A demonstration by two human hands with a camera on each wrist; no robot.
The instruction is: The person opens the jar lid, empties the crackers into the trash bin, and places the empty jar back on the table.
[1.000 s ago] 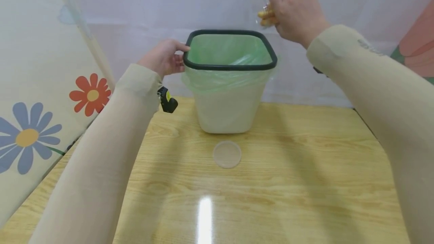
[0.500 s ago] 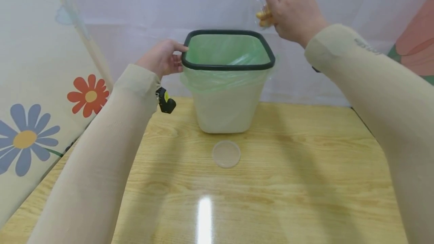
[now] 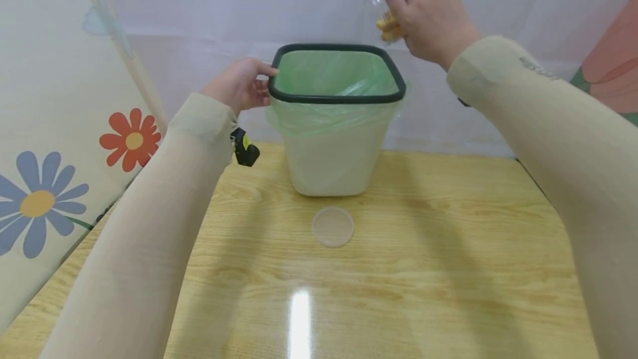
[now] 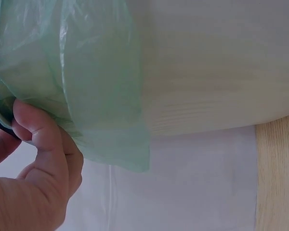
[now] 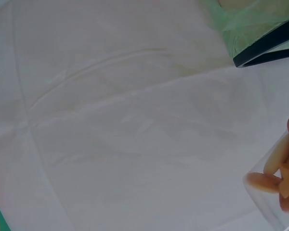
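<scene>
High at the back right, my right hand (image 3: 432,15) grips a clear jar (image 3: 371,4) tilted on its side, above and to the right of the bin. Several yellow-orange, finger-shaped pieces (image 3: 390,27) lie inside it; the right wrist view shows such pieces (image 5: 264,183) through the jar's clear wall. My left hand (image 3: 240,83) pinches the dark rim (image 3: 339,99) of a whitish bin (image 3: 333,159) at its left side, thumb on top. A thin green bag (image 4: 103,86) lines the bin and folds over its outside. My right palm and the jar's far end are hidden.
A round translucent lid (image 3: 333,226) lies flat on the wood-grain table (image 3: 379,292) in front of the bin. Close behind the bin hangs a pale cloth (image 3: 224,4). A flower-printed panel (image 3: 65,98) stands along the left side.
My right hand has shifted slightly left, and the jar has turned a little in it. The pieces are still inside. My left hand keeps its hold on the rim.
</scene>
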